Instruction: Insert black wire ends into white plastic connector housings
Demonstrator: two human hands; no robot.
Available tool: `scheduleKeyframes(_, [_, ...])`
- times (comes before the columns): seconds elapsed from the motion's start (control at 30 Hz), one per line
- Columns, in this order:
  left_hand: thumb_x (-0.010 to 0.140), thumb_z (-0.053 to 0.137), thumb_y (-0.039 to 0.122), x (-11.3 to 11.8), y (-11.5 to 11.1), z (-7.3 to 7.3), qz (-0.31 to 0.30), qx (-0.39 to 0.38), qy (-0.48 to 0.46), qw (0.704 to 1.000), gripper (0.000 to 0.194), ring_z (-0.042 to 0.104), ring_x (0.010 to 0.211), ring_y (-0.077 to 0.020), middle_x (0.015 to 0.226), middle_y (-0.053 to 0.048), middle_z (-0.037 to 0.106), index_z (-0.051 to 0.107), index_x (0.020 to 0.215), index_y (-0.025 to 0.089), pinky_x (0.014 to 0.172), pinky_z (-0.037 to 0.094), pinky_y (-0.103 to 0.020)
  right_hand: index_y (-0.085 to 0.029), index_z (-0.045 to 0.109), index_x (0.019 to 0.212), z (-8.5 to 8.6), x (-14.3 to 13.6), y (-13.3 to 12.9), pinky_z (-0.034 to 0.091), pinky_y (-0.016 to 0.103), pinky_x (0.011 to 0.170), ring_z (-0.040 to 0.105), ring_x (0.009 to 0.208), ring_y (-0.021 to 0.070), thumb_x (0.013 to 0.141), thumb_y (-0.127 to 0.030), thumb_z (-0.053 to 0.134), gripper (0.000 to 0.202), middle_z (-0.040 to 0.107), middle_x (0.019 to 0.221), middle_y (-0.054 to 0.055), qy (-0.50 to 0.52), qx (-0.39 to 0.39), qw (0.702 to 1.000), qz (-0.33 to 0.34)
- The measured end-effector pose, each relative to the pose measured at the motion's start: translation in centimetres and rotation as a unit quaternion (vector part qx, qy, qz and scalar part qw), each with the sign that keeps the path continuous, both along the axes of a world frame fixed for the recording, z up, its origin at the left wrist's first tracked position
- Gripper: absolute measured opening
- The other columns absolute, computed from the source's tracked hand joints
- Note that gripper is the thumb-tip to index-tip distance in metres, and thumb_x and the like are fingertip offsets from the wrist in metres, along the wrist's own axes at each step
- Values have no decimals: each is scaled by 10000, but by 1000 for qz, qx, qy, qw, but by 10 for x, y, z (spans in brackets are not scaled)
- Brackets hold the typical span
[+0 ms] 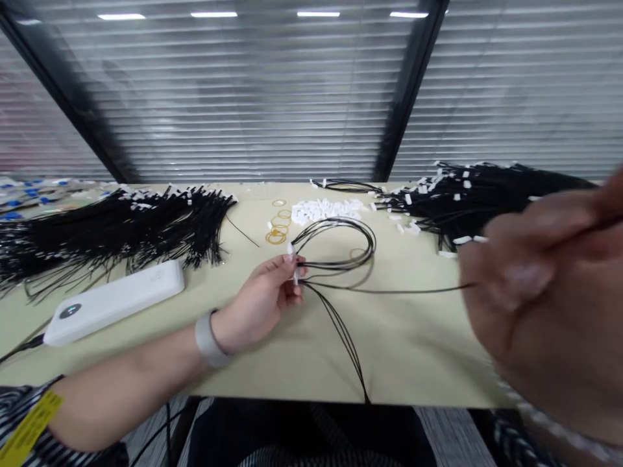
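Between the thumb and fingers of my left hand (267,292) is a bundle of thin black cables (363,243) with white connectors (296,272) at the grip. Part of the bundle is looped to the right, and several loose strands (341,324) droop to the table's front edge. My right hand (540,259), close to the camera and blurred, is closed at the right. One black strand runs taut from the left hand's connector to it; the strand's far end is hidden in the fingers.
A pile of black cables (180,220) and a white power bank (117,301) lie on the left. Behind the loop are small white connectors (326,211) and yellow rubber bands (276,235). More cables (487,188) are heaped at the right, partly behind my right hand. Blinds stand behind the table.
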State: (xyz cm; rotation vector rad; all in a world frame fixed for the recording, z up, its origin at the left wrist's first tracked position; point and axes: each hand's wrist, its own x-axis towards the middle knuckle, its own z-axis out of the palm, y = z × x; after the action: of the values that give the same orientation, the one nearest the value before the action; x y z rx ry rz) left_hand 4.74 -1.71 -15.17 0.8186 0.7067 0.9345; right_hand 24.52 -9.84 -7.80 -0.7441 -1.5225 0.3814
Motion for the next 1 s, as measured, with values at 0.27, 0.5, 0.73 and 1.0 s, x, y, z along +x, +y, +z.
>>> scheduleKeyframes(0.27, [776, 620, 263, -1, -7, -1, -60, 106, 42, 992, 120, 488, 563, -64, 701, 14, 550, 595, 770, 146, 548, 411, -189, -191, 654, 769, -30, -19, 29, 420, 195, 541, 537, 594, 62, 800, -129, 570, 109, 630, 673, -28, -240, -62, 968, -45])
scheduleKeyframes(0.5, [787, 600, 266, -3, -9, 1, -78, 146, 56, 985, 105, 501, 562, -75, 714, 15, 557, 602, 777, 162, 554, 414, -216, -157, 575, 644, -31, -13, 34, 378, 181, 523, 474, 533, 49, 813, -133, 516, 180, 568, 583, -32, -286, -88, 952, -62])
scheduleKeyframes(0.73, [789, 597, 290, -4, -8, 0, -77, 156, 72, 982, 132, 499, 560, -79, 709, 10, 564, 584, 771, 160, 552, 410, -221, -154, 555, 633, -31, -11, 33, 366, 164, 521, 457, 536, 39, 810, -132, 515, 183, 549, 576, -39, -279, -105, 954, -43])
scheduleKeyframes(1.0, [796, 594, 303, -5, -7, 0, -89, 181, 82, 976, 139, 505, 567, -83, 720, 12, 552, 587, 781, 165, 553, 418, -230, -145, 578, 659, -32, -14, 34, 373, 164, 541, 469, 548, 40, 817, -138, 508, 173, 564, 590, -31, -280, -97, 954, -56])
